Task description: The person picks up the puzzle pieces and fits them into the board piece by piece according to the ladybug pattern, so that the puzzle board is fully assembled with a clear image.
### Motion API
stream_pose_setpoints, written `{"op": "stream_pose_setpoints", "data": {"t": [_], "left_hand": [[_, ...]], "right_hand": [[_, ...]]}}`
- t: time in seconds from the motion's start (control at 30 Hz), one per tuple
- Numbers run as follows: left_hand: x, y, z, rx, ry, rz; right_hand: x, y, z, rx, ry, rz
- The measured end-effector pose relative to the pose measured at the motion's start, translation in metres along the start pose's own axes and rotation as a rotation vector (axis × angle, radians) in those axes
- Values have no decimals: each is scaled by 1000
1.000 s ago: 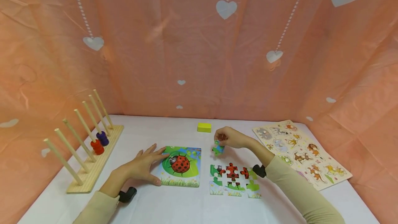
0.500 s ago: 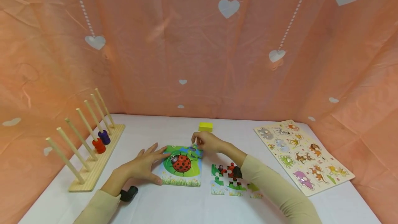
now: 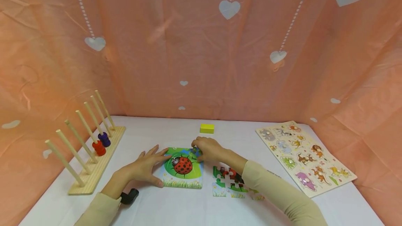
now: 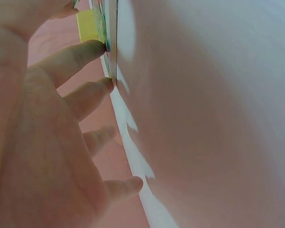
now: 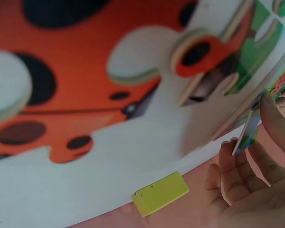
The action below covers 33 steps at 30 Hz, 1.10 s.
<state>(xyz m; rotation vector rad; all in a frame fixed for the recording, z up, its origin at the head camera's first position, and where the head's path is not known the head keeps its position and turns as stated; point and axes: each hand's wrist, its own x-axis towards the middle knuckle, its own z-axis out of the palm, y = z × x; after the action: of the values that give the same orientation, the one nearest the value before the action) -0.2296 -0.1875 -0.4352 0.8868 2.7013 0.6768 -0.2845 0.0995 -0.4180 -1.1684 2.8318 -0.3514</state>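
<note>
In the head view, a square ladybug picture board [image 3: 196, 175] lies in the middle of the white table. My left hand [image 3: 145, 166] rests at its left side with fingers spread, the thumb near the lower left corner. Fingertips touch the board's edge in the left wrist view. At the upper right corner my right hand [image 3: 210, 149] pinches a blue-green jigsaw piece [image 5: 248, 133] between thumb and fingers, tilted against the board. Several ladybug jigsaw pieces [image 3: 219, 191] lie spread out to the right of the board, partly covered by the right forearm.
Behind the board sits a yellow block [image 3: 207, 128]. A wooden peg rack [image 3: 76, 189] with red and purple rings stands at the left. At the right lies an animal knob puzzle [image 3: 343, 179]. A peach curtain [image 3: 201, 62] hangs along the back.
My right hand has carried the jigsaw piece leftward from above the loose pieces to the board's upper right corner, its forearm now covering some of them. The left hand has stayed put.
</note>
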Motion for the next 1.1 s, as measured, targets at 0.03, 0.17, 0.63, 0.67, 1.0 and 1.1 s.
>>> {"op": "stream_pose_setpoints", "data": {"t": [0.03, 0.17, 0.63, 0.67, 1.0, 1.1], "left_hand": [[0, 0, 0, 1, 0, 0], [0, 1, -1, 1, -1, -3], [0, 0, 1, 3, 2, 4], [0, 0, 1, 4, 2, 4], [-1, 4, -2, -7, -4, -13], [-1, 4, -2, -5, -4, -12]], "right_hand": [[0, 0, 0, -3, 1, -2], [-1, -1, 1, 12, -10, -8], [0, -4, 2, 78, -65, 8], [-1, -4, 2, 85, -68, 9], [1, -4, 1, 83, -96, -10], [1, -4, 1, 82, -102, -22]]}}
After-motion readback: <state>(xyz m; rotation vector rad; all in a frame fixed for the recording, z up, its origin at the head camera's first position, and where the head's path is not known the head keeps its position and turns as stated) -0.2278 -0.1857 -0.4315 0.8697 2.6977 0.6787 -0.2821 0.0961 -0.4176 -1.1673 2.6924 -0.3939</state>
